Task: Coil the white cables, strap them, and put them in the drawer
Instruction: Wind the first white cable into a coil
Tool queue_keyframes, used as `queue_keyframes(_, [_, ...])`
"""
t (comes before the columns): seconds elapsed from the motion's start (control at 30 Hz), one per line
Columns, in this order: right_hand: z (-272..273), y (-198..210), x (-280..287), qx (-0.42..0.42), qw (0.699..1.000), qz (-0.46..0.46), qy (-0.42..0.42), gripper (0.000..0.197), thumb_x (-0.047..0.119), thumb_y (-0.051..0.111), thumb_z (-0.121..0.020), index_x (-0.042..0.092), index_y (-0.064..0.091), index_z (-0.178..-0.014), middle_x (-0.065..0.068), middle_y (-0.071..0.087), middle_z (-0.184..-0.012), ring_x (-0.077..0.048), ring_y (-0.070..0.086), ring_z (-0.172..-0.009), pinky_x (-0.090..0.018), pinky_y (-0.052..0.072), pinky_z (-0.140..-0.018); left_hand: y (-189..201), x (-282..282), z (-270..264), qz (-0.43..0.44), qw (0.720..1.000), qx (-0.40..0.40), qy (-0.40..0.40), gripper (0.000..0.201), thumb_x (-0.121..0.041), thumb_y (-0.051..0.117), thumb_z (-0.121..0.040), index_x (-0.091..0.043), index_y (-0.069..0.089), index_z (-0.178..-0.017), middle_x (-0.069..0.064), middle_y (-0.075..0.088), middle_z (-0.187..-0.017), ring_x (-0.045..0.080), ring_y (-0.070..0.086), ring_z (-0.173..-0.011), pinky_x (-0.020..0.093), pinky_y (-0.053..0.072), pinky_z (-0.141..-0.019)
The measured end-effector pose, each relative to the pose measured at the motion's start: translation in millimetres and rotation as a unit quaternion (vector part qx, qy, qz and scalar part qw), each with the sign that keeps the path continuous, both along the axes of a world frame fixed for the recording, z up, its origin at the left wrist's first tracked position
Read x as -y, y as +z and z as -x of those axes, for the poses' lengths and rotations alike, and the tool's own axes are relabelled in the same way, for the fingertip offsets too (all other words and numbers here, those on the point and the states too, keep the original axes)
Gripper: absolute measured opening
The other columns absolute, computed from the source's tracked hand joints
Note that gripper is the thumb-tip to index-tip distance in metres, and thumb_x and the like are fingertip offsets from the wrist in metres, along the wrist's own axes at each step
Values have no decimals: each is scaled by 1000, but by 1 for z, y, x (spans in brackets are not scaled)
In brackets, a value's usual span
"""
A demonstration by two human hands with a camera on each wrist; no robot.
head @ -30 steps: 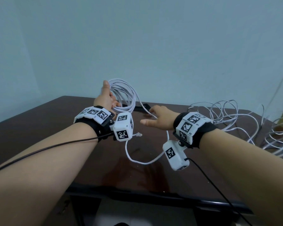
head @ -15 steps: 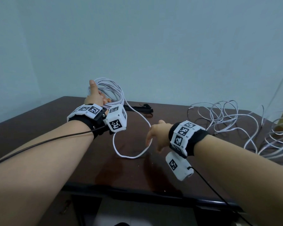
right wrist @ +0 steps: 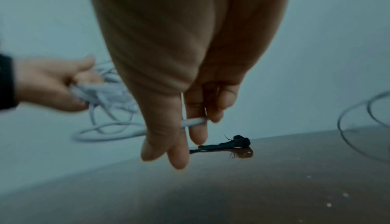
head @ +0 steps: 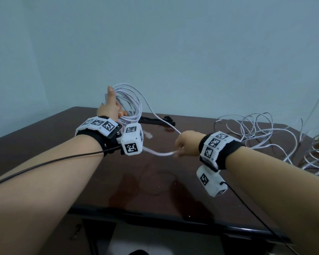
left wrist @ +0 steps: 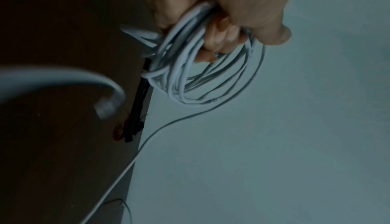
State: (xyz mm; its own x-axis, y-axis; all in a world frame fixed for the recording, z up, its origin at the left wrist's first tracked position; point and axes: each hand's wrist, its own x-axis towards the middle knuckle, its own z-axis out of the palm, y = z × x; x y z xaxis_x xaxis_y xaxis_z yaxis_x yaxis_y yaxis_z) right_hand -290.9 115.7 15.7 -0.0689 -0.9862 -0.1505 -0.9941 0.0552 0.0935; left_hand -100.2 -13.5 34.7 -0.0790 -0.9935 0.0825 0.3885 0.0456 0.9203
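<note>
My left hand (head: pixel 109 109) is raised over the table's far left and grips a coil of white cable (head: pixel 131 102) with several loops. In the left wrist view the fingers (left wrist: pixel 221 44) curl through the coil (left wrist: pixel 190 77). One strand runs from the coil to my right hand (head: pixel 186 144), which pinches the cable's loose tail (head: pixel 158 153) between its fingers (right wrist: pixel 193 121) above the table's middle. A clear plug (head: pixel 148 135) hangs near the left wrist camera. Black straps (head: pixel 158 120) lie at the back of the table, beyond both hands.
A tangle of loose white cables (head: pixel 256 133) spreads over the right side of the dark wooden table (head: pixel 44 144). A plain wall stands close behind the table. The table's front edge (head: pixel 173 223) runs just below my forearms.
My left hand shifted left with the coil. My right hand dropped from beside the coil toward me and now pinches the tail; the slack loop that hung below has drawn up.
</note>
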Motion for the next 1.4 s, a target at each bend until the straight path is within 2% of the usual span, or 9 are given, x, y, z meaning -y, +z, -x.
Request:
queue_keyframes(0.13, [5, 16, -4, 202, 975, 82, -36, 36, 40, 53, -92, 15, 68, -71, 7, 60, -62, -9, 56, -61, -26, 47, -69, -2, 0, 6, 46, 998, 31, -14, 55, -67, 57, -77, -20, 39, -59, -8, 31, -36, 12, 32, -38, 27, 34, -54])
queue_keyframes(0.23, [7, 22, -6, 397, 909, 123, -44, 38, 30, 51, -96, 11, 64, -65, -3, 68, -68, -10, 61, -55, -24, 52, -66, -2, -3, 13, 70, 995, 75, -8, 53, -62, 55, -84, -21, 36, -55, -8, 33, -35, 10, 32, -34, 24, 31, -48])
queue_keyframes(0.47, [-3, 41, -6, 764, 617, 183, -38, 36, 24, 45, -98, 1, 57, -73, -9, 70, -64, -10, 61, -44, -16, 53, -47, -15, -12, 27, 79, 978, 192, 4, 53, -65, 55, -81, -16, 45, -62, -5, 44, -41, 13, 40, -38, 20, 37, -44])
queue_keyframes(0.6, [-13, 54, -4, 886, 412, 210, -38, 47, 22, 50, -96, 0, 65, -57, -9, 66, -59, -12, 65, -48, -19, 55, -55, -26, -20, 38, 89, 977, 167, -96, 77, -85, 61, -45, -15, 56, -76, -7, 44, -40, 12, 38, -36, 26, 38, -49])
queue_keyframes(0.7, [-20, 60, 0, 921, 324, 212, -43, 48, 10, 52, -95, -7, 65, -52, -13, 64, -59, -22, 68, -55, -28, 57, -64, -25, -31, 48, 91, 972, 115, -183, 61, -74, 61, -60, -15, 52, -74, -6, 36, -41, 9, 31, -32, 19, 31, -40])
queue_keyframes(0.9, [-24, 62, 0, 927, 292, 231, -44, 18, 1, 48, -95, -8, 57, -82, -20, 59, -84, -30, 69, -61, -34, 59, -68, -13, -38, 52, 36, 945, 51, -322, 72, -84, 27, -74, -16, 50, -70, -5, 32, -36, 6, 27, -27, 15, 22, -34])
queue_keyframes(1.07, [-14, 58, -5, 934, 273, 221, -69, 17, 2, 48, -95, -7, 59, -85, -23, 59, -88, -32, 69, -62, -34, 60, -64, -9, -44, 41, 34, 935, 25, -353, 31, -25, 53, -94, -17, 48, -64, -9, 30, -33, 4, 23, -25, 16, 29, -36])
queue_keyframes(1.2, [-3, 55, -4, 938, 236, 204, -148, 18, 5, 51, -94, -6, 56, -81, -17, 60, -69, -23, 65, -43, -25, 54, -42, -9, -42, 38, 15, 938, -15, -346, 35, -17, 52, -95, -20, 49, -60, -8, 30, -32, 4, 22, -25, 17, 37, -41])
queue_keyframes(1.4, [7, 49, 0, 870, 391, 194, -230, 30, 19, 46, -98, 0, 54, -76, -7, 59, -44, -15, 56, -32, -19, 45, -33, -10, -46, 41, -15, 949, -35, -313, 26, -12, 53, -94, -11, 55, -68, 0, 51, -44, 12, 56, -45, 31, 59, -67])
